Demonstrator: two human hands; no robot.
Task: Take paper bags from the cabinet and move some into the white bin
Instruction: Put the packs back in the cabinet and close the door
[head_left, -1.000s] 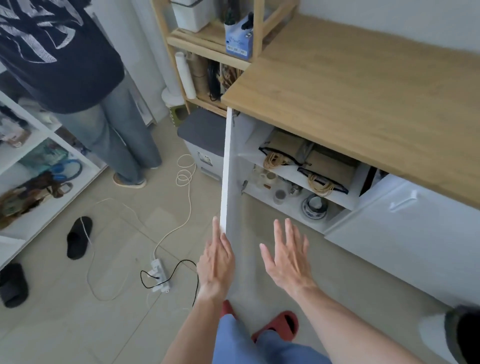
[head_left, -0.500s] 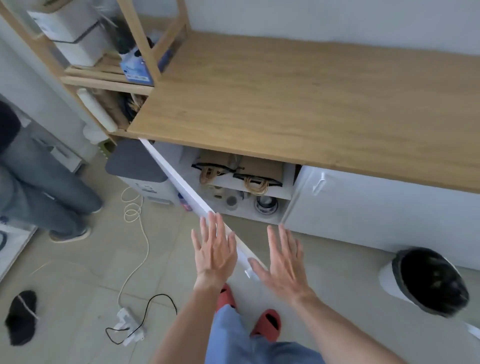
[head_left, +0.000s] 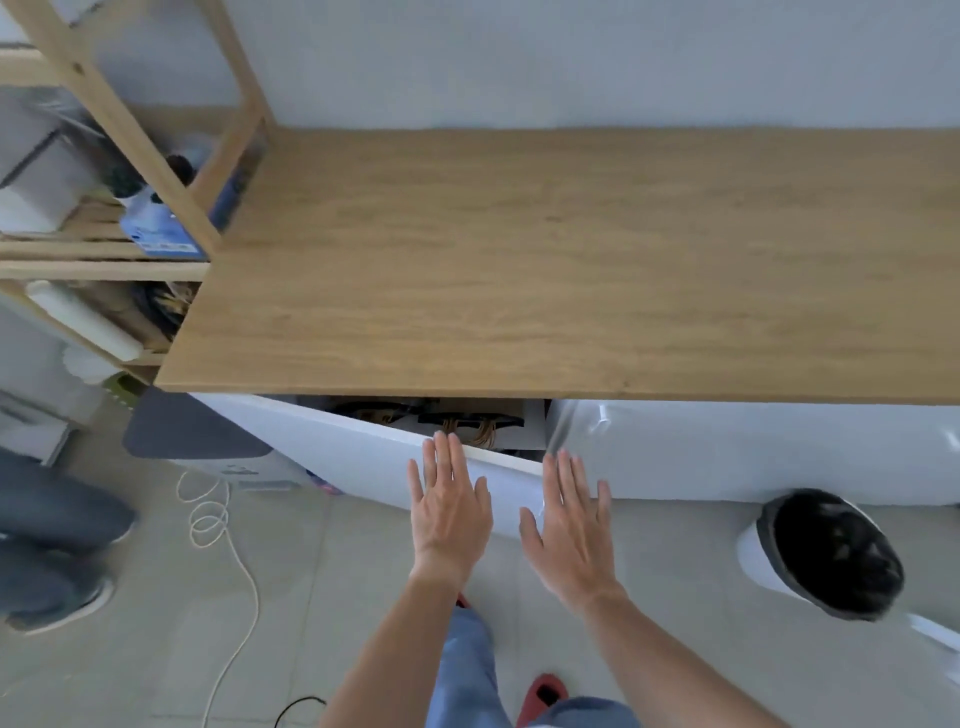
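Note:
Brown paper bags (head_left: 470, 423) with twine handles lie on a shelf inside the white cabinet, mostly hidden under the wooden countertop (head_left: 571, 270). The white cabinet door (head_left: 358, 452) stands partly ajar in front of them. My left hand (head_left: 449, 506) is flat with straight fingers, its fingertips at the door's top edge. Just to its right my right hand (head_left: 571, 525) is spread flat in front of the door's free end, holding nothing. The white bin (head_left: 826, 553) with a black liner stands on the floor at the right.
A wooden shelf unit (head_left: 130, 171) with boxes stands at the left. A grey-topped box (head_left: 192, 431) sits beside the cabinet. A white cable (head_left: 218, 525) coils on the tiled floor. Another person's legs (head_left: 47, 535) are at the far left.
The camera has swung right and risen. The cabinet door has swung from wide open towards shut, so less of the bags shows. Both hands stay flat and have moved up to the door.

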